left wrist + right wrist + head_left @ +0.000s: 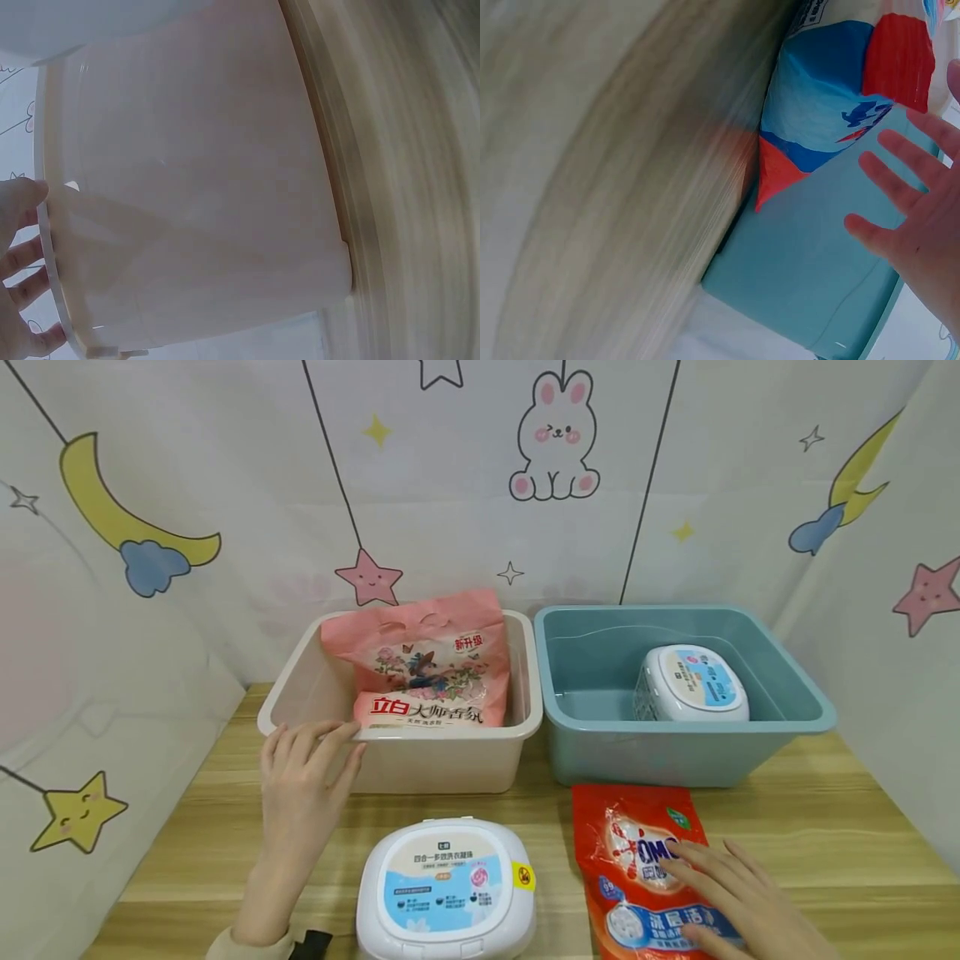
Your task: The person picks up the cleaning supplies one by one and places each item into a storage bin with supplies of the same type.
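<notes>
My left hand [303,777] is at the front left corner of the cream bin [435,764], its fingers spread and right at the rim. Inside that bin a pink bag of laundry powder [431,672] leans upright. My right hand [742,902] hovers over the red detergent bag [637,860], fingers spread and overlapping its front in the head view. From the right wrist, the fingers [900,165] appear extended beside the bag, gripping nothing. Between the hands sits a white laundry-pod box [446,889] with a printed lid and a yellow sticker.
A blue-green bin [645,752] stands right of the cream one and contains another white pod box [697,685]. Both bins rest on a wood-grain table [202,852]. Behind them hangs a white cloth [450,493] printed with a rabbit, moons and stars.
</notes>
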Tool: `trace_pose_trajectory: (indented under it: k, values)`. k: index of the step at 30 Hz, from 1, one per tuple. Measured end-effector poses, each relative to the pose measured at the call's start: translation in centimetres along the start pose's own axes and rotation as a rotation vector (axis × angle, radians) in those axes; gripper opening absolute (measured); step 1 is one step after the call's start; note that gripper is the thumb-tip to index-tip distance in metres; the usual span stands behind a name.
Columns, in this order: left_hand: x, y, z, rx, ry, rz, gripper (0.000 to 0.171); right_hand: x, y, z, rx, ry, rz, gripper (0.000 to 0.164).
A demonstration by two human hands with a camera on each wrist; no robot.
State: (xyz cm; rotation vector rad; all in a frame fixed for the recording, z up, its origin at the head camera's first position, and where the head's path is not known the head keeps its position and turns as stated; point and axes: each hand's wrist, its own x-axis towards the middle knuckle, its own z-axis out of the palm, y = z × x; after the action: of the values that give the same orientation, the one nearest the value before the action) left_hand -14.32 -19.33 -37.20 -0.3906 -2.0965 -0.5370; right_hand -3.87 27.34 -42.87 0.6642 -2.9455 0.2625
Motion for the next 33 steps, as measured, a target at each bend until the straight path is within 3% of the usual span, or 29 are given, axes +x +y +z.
trace_pose_trajectory:
  k: [9, 17, 23, 33]
  values:
    - [-0.1, 0.0, -0.2, 0.012, -0.017, -0.008, 0.028, -0.4, -0.1, 0.2, 0.093, -0.163, 0.071, 0.069]
    - [-0.3, -0.2, -0.3, 0.041, -0.070, -0.020, 0.024, -1.2, -0.4, 0.6, -0.066, -0.077, -0.045, 0.087]
    - [-0.2, -0.2, -0.3, 0.036, -0.067, -0.016, 0.025, -1.5, -0.3, 1.1, -0.029, -0.135, -0.003, 0.087]
    - [-0.1, -0.2, -0.2, 0.040, -0.067, -0.013, 0.024, -2.1, -0.4, 1.1, -0.050, -0.052, -0.032, 0.084]
